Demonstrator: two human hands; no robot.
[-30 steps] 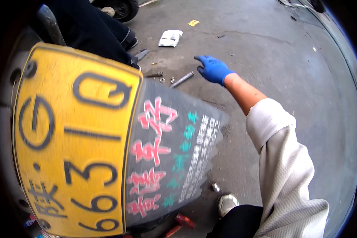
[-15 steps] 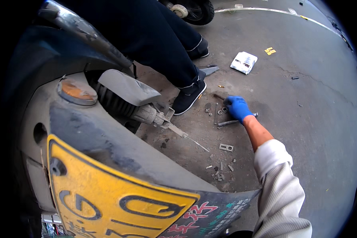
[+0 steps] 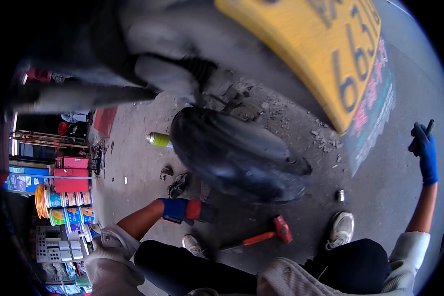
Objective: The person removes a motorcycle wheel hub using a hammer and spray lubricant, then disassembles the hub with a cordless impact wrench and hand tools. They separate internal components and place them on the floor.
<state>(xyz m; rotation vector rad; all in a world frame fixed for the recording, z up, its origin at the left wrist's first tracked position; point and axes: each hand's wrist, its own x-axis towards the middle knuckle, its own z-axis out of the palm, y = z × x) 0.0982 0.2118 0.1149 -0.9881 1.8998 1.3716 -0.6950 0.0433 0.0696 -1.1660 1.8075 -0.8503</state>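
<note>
My left hand (image 3: 175, 209), in a blue glove, is closed on a red-and-black power tool (image 3: 194, 210), blurred at its dark end. Far out at the right, my gloved right hand (image 3: 425, 153) grips a short dark rod (image 3: 430, 126) that pokes up past the fingers. Between my arms is a scooter's black tyre (image 3: 232, 158), under the dusty rear body and its yellow plate (image 3: 352, 64). A red-headed sledgehammer (image 3: 282, 229) lies on the ground between my shoes. A silver socket (image 3: 340, 195) stands by my right shoe (image 3: 341, 229).
A green spray can (image 3: 159, 139) lies left of the tyre. Dark parts (image 3: 177, 185) sit on the ground near my left hand. Broken bits (image 3: 325, 142) are scattered under the plate. Paint-like tubs (image 3: 71, 215) and red boxes (image 3: 71, 180) line the left side.
My view has swung left to the tyre and shop side. My right hand has lifted away from the loose bolts and springs, with the dark rod in it. My left hand has come into view.
</note>
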